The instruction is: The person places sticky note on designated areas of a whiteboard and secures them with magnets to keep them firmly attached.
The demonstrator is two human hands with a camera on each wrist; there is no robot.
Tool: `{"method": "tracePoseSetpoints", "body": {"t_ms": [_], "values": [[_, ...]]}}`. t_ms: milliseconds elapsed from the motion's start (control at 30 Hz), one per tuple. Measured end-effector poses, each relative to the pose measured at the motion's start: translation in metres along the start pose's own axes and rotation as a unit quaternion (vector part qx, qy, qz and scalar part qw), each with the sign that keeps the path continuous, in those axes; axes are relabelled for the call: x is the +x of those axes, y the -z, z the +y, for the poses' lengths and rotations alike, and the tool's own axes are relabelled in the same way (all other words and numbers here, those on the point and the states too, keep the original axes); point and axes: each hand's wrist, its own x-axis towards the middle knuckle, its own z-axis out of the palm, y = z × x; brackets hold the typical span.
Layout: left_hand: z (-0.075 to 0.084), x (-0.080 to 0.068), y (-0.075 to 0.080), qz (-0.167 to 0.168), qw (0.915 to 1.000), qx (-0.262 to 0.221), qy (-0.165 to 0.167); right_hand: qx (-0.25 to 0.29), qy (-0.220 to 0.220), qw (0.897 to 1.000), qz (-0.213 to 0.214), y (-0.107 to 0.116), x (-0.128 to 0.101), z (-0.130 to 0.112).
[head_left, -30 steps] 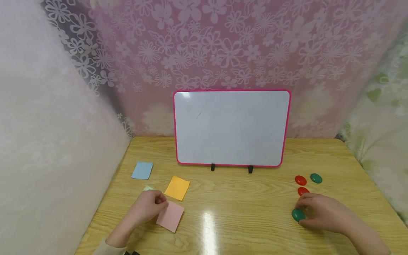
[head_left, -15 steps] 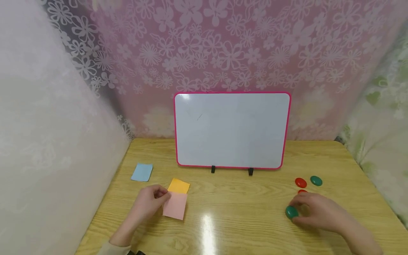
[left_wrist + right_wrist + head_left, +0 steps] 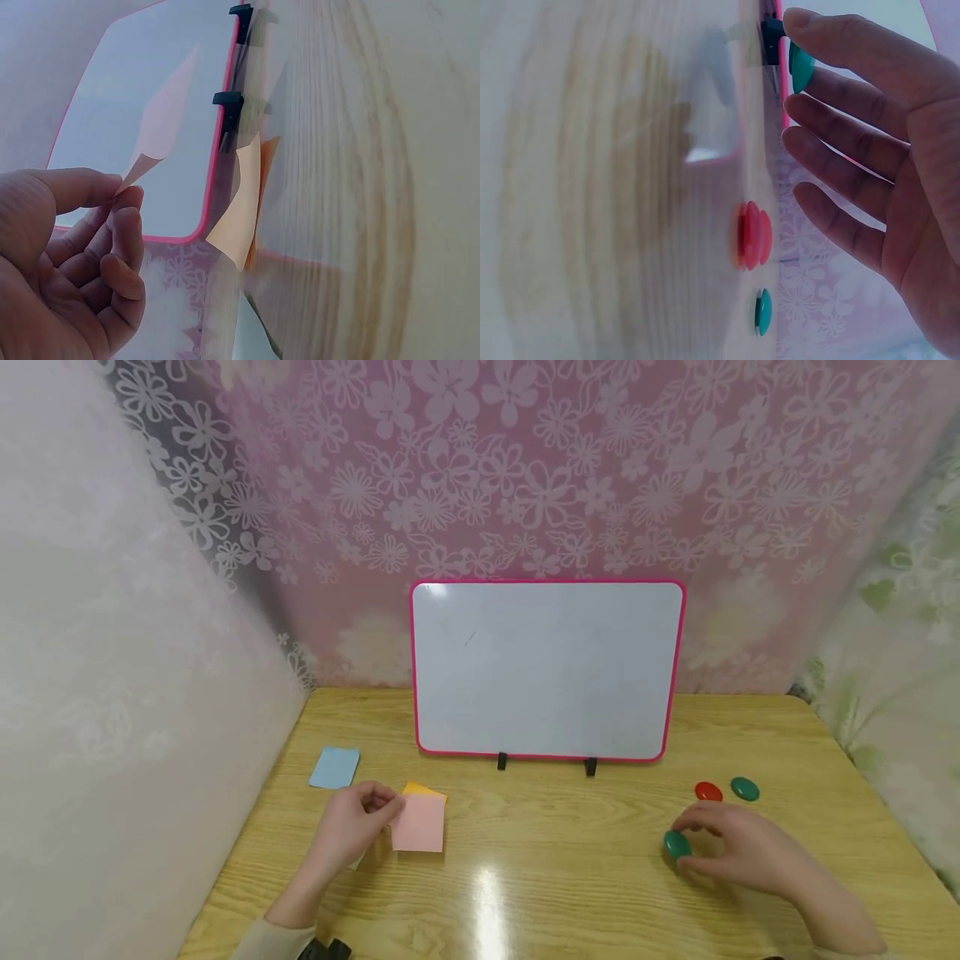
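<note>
My left hand (image 3: pixel 352 822) pinches a pink sticky note (image 3: pixel 418 823) by its left edge, between thumb and forefinger. In the left wrist view the pink note (image 3: pixel 166 112) curves up, with the whiteboard behind it. Under it in the head view an orange sticky note (image 3: pixel 426 789) is mostly covered. My right hand (image 3: pixel 750 847) holds a green round magnet (image 3: pixel 677 845) between thumb and fingers; in the right wrist view the green magnet (image 3: pixel 802 69) sits at the thumb tip. Two red magnets (image 3: pixel 754 235) and another green magnet (image 3: pixel 745 789) lie on the table beyond that hand.
A whiteboard (image 3: pixel 547 668) with a pink frame stands on black feet (image 3: pixel 502 761) at the table's back. A blue sticky note (image 3: pixel 334 767) lies at the left; a pale note (image 3: pixel 357 862) peeks from under my left wrist. Floral-patterned walls (image 3: pixel 525 477) enclose the table (image 3: pixel 570 893).
My left hand has lifted the pink note and carried it up and to the right, over the orange one. My right hand has moved the green magnet left and slightly away from me.
</note>
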Motion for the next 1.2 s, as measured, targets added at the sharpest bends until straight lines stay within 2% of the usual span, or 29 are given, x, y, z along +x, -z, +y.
{"method": "tracePoseSetpoints", "body": {"t_ms": [167,333,700,867,1200], "values": [[0.003,0.004,-0.002,0.001,0.9998,-0.016,-0.007,0.014,-0.002,1.0,0.007,0.002,0.008,-0.003],[0.005,0.006,-0.006,-0.001,0.9995,-0.03,-0.014,-0.001,0.004,1.0,0.022,-0.001,0.014,-0.005],[0.004,0.01,-0.012,0.014,0.9984,-0.049,-0.024,0.005,0.037,0.997,0.065,-0.006,0.027,-0.013],[0.007,0.011,-0.015,0.02,0.9978,-0.059,-0.022,0.029,0.032,0.997,0.058,-0.007,0.032,-0.017],[0.014,0.02,-0.02,0.03,0.9947,-0.09,-0.04,0.043,0.024,0.997,0.059,-0.006,0.045,-0.021]]}}
